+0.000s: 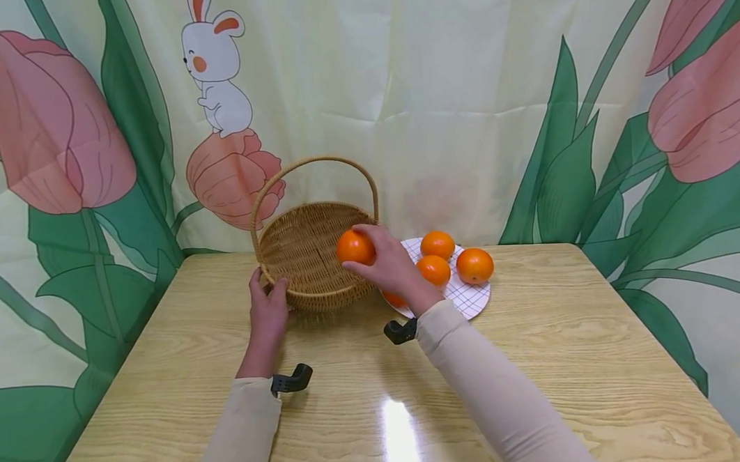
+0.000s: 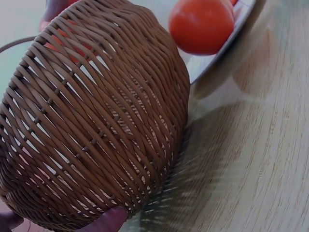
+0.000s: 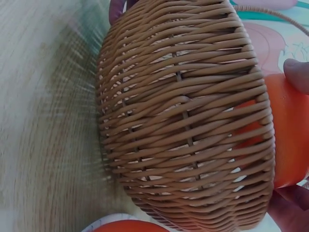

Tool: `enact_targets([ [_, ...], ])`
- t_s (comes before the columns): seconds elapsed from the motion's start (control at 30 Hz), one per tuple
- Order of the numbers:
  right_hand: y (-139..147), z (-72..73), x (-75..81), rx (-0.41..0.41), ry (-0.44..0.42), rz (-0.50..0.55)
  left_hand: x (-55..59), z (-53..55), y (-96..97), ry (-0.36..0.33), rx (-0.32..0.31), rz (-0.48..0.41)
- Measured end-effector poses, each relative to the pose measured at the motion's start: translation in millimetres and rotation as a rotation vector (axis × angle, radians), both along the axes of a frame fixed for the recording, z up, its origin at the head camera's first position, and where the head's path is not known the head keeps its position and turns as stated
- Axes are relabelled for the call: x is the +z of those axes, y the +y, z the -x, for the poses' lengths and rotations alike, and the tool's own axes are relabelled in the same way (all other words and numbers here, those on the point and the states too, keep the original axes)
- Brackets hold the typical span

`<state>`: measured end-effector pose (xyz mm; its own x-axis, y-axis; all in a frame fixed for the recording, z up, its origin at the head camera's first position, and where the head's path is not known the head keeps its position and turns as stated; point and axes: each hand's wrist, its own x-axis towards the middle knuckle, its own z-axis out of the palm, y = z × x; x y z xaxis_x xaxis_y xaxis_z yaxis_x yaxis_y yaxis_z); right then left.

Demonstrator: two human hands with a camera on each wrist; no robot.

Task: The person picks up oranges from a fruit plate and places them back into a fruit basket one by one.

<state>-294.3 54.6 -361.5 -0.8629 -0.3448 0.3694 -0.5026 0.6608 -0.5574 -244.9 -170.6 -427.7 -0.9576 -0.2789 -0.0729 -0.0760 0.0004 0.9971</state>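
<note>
In the head view my left hand [image 1: 268, 316] grips the near left side of a woven wicker basket [image 1: 304, 245], which tilts with its opening facing me. The left wrist view shows that hand's fingertip [image 2: 110, 220] against the basket weave. Inside the basket I see no fruit. My right hand [image 1: 400, 268] pinches an orange [image 1: 355, 248] between thumb and fingers, at the right part of the basket's opening. In the right wrist view the held orange [image 3: 289, 130] overlaps the rim, partly behind the weave.
Right of the basket, a white checked plate [image 1: 474, 301] bears several oranges [image 1: 475, 265], one partly hidden behind my right wrist. The tall arched basket handle [image 1: 316, 160] rises above the opening. A tulip-and-rabbit curtain [image 1: 452, 129] hangs behind the wooden table [image 1: 558, 347].
</note>
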Motion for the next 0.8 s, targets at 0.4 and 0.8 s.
enact_targets([
  [0.4, -7.4, 1.5, 1.6, 0.034, -0.042, -0.116, 1.9, 1.0, -1.1, 0.009, 0.007, 0.004],
  [0.8, -7.7, -1.1, 4.3, 0.121, -0.113, -0.186, 2.3, -4.0, -1.6, -0.018, -0.013, 0.017],
])
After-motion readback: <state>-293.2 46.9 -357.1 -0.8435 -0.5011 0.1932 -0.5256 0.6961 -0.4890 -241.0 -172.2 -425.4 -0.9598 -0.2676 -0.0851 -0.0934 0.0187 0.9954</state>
